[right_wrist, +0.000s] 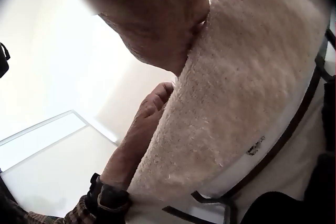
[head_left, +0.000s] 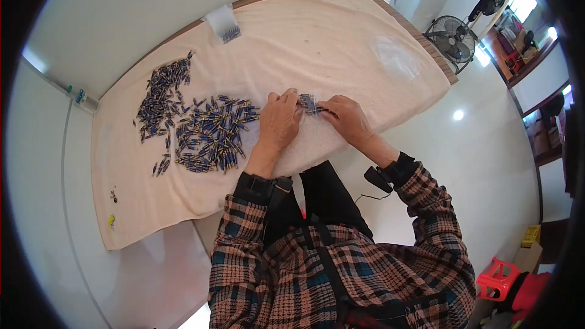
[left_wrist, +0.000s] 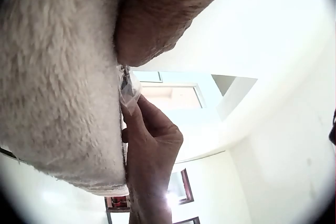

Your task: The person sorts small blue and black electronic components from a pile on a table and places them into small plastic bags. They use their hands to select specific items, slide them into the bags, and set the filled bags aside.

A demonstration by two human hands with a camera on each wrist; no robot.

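A small clear plastic bag [head_left: 309,104] with several small dark blue cylinders in it lies low over the cloth between both hands. My left hand [head_left: 280,120] holds the bag's left side with bent fingers. From the right, my right hand [head_left: 348,120] pinches the other edge between thumb and fingers. The left wrist view shows the bag's crumpled film [left_wrist: 129,91] at the right fingertips, close to the cloth. Left of the left hand lies a loose pile of blue cylinders [head_left: 213,134] with brass-coloured ends. In the right wrist view, the hands hide the bag.
A second pile of cylinders [head_left: 159,94] lies farther left. At the back rests a filled clear bag [head_left: 228,29], and clear plastic [head_left: 399,58] lies at the right. A cream cloth [head_left: 304,42] covers the table. Small bits and a yellow item [head_left: 111,222] lie at the left edge.
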